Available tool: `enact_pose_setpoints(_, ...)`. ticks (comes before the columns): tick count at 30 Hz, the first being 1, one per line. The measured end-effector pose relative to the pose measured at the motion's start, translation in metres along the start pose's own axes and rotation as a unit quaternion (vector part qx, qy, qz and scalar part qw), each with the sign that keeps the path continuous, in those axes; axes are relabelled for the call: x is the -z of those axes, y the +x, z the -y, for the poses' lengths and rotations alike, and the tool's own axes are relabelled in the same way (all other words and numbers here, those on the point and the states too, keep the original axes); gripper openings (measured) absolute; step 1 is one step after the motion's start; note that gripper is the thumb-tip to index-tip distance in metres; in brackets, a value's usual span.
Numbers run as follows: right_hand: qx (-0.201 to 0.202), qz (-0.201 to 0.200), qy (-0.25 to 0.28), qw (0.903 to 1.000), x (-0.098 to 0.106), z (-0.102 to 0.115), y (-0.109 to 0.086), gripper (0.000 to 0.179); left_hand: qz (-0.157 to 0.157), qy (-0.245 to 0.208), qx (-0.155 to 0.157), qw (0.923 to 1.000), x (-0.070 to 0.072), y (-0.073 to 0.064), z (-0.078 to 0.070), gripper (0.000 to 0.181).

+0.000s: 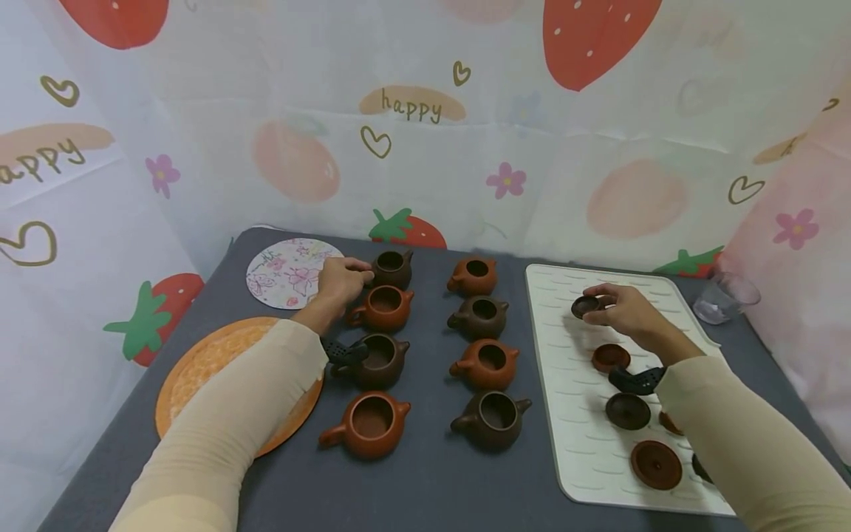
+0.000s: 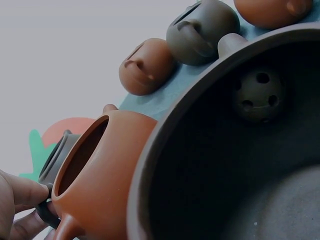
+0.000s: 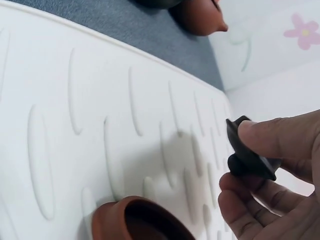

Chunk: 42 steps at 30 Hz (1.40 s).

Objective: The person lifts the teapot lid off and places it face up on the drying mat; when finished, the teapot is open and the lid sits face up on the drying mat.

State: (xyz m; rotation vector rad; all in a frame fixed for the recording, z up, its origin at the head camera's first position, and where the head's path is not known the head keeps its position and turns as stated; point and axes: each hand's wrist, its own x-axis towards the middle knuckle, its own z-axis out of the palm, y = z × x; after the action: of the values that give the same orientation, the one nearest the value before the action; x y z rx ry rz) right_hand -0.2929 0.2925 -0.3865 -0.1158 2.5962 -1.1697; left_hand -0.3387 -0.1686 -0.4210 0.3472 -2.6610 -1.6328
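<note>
At the back of the left row, my left hand [image 1: 340, 283] pinches the handle of a dark brown teapot [image 1: 392, 270], which has no lid on. In the left wrist view that handle [image 2: 46, 212] sits between thumb and fingers. Over the far part of the white ridged mat [image 1: 552, 414], my right hand [image 1: 625, 309] holds a dark teapot lid [image 1: 586, 307]. The right wrist view shows the lid [image 3: 250, 155] between thumb and fingertips, clear of the mat, its knob toward the fingers. Nearest the left hand stands a reddish-brown teapot [image 1: 384, 319].
More lidless teapots stand in two rows, including a dark one [image 1: 380, 366] under the left wrist. Several lids lie on the mat, one reddish lid [image 1: 611, 359] near the right hand. A floral round mat [image 1: 282, 277], an orange round mat [image 1: 176, 391] and a clear cup [image 1: 725, 299] flank them.
</note>
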Motion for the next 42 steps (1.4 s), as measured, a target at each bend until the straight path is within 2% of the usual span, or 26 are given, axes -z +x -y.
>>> enact_pose_setpoints(7,-0.013,0.020,-0.041,0.9989,-0.005,-0.009,0.001,0.053,0.008,-0.003,0.004,1.0000,0.000,-0.001,0.001,0.018)
enact_pose_setpoints(11,-0.007,0.027,-0.059,0.9979,-0.008,-0.012,0.003,0.051,0.008,-0.002,0.002,1.0000,0.000,-0.003,0.001,0.019)
enact_pose_setpoints(26,-0.006,0.046,-0.110,0.9928,-0.012,-0.010,0.004,0.059,0.006,-0.010,0.004,0.9999,0.000,-0.003,0.002,0.018)
enact_pose_setpoints(34,0.001,0.041,-0.129,0.9907,-0.012,-0.012,0.005,0.062,0.002,-0.008,0.006,0.9999,0.000,-0.003,0.003,0.018)
enact_pose_setpoints(42,0.005,0.025,-0.118,0.9927,-0.008,-0.010,0.002,0.066,0.000,-0.016,-0.022,0.9996,0.009,-0.002,0.001,0.021)
